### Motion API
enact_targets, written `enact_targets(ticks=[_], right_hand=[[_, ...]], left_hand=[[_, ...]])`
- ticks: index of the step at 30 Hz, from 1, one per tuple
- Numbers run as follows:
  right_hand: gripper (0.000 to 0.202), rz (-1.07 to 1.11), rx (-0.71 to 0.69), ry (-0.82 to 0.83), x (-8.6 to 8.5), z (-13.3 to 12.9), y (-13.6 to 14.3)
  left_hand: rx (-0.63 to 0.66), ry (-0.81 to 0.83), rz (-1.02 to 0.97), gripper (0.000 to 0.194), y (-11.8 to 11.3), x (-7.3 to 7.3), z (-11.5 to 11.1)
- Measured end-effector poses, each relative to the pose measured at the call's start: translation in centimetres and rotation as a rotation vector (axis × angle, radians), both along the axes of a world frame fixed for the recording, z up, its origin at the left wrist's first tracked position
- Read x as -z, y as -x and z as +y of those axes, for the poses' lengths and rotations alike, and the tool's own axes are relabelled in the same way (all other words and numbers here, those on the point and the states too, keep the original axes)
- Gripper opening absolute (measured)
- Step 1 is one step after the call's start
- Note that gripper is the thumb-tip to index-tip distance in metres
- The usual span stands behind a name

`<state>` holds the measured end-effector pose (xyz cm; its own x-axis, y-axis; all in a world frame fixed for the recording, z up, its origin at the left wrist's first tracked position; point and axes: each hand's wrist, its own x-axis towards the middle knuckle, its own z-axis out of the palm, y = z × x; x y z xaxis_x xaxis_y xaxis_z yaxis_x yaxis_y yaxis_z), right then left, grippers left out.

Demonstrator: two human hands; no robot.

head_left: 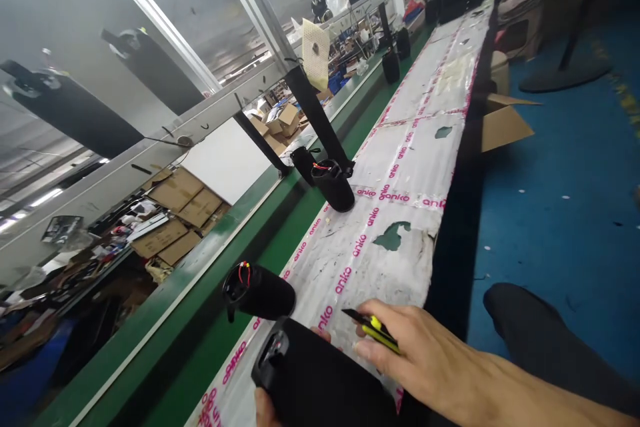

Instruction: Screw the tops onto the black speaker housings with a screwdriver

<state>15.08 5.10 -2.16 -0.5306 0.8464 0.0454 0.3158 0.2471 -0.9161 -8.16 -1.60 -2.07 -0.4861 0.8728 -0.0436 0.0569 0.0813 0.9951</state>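
Note:
My left hand is wrapped round a black cylindrical speaker, which lies tilted at the bottom of the view with its open-looking end facing up and left. Only the thumb and some fingertips of that hand show. In my right hand is a yellow-and-black utility knife, its dark blade pointing left above the speaker. Just beyond stands another black speaker with red and yellow wires at its top. Farther up the bench, a third speaker also has red wires showing.
White plastic with pink print covers the bench and is torn in places. A green conveyor belt runs along its left side. More dark cylinders stand farther off. An open cardboard box sits right of the bench, over the blue floor.

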Motion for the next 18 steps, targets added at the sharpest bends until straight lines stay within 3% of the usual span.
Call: enact_targets(ticks=[3,6,10,12,14,18], right_hand=[[0.064,-0.084,-0.118,0.155,-0.9,-0.1,-0.1],[0.081,-0.026,-0.175,0.33,-0.4,-0.1,-0.1],[0.091,0.212,-0.224,0.68,1.3,-0.4,0.7],[0.091,0.202,-0.061,0.622,2.0,-0.8,1.3],[0.086,0.092,0.144,0.454,2.2,-1.1,2.0],[0.06,-0.017,0.24,0.103,2.9,-1.8,2.9]], left_hand=[[0.067,-0.117,-0.249,0.071,-0.7,0.7,0.5],[0.117,-0.207,-0.452,0.068,-1.6,1.0,1.0],[0.058,-0.087,-0.539,0.083,-2.3,1.0,1.7],[-0.021,0.008,-0.454,0.083,-2.4,1.1,2.0],[-0.071,0.055,-0.385,0.076,-2.3,1.2,2.1],[-0.137,0.002,-0.22,0.072,-2.2,1.6,1.4]])
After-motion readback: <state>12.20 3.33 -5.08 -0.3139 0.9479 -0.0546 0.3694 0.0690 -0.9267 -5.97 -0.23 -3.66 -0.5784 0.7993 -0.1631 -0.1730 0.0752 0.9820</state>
